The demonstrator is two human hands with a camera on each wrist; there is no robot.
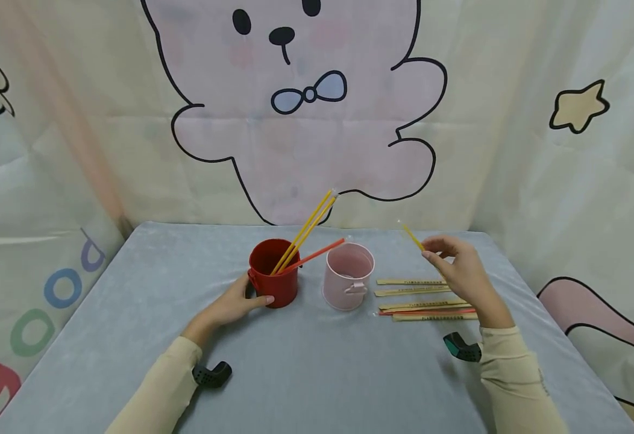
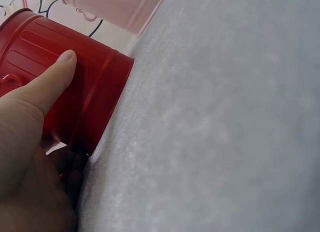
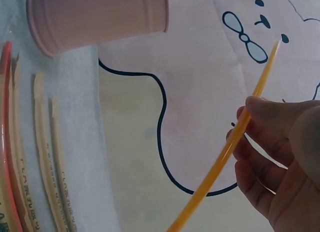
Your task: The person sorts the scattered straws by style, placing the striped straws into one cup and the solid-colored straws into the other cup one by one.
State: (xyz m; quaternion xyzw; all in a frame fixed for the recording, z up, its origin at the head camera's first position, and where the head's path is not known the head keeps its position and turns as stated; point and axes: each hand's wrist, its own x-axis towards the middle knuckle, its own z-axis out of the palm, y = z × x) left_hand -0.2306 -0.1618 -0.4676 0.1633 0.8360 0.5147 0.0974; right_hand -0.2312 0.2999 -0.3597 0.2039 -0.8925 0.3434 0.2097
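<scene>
My left hand [image 1: 235, 303] grips the red bucket [image 1: 283, 292] low on its side; the thumb lies across its wall in the left wrist view. Two yellow straws [image 1: 310, 226] and an orange-red straw [image 1: 321, 251] lean out of that bucket to the right. A pink bucket [image 1: 338, 292] stands upright just right of it. My right hand [image 1: 458, 268] pinches a yellow straw [image 3: 220, 159] between thumb and fingers, raised above the table and tilted.
Several thin paper-wrapped sticks [image 1: 410, 292] with printed writing lie right of the pink bucket, below my right hand. An orange-red straw [image 1: 425, 311] lies among them. A pale blue cloth [image 1: 317, 374] covers the table, and a printed curtain [image 1: 349, 157] hangs behind it.
</scene>
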